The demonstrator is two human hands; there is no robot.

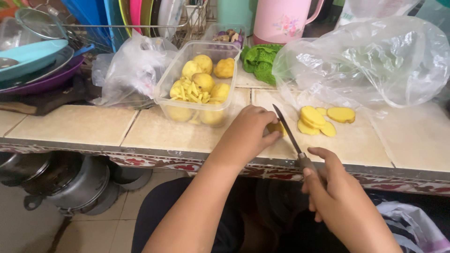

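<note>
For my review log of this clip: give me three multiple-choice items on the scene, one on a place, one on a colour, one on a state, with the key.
1. Where do the cut potato slices lie?
A. in the clear container
B. on the tiled counter, right of the knife
C. on the floor

2. What colour is the jug at the back?
A. pink
B. black
C. orange

3. What does the right hand hold?
A. nothing
B. a spoon
C. the knife

Key: 1 B, slices sit on the counter; 2 A, its body is pink; 3 C, fingers wrap the handle while the left hand steadies a potato piece.
</note>
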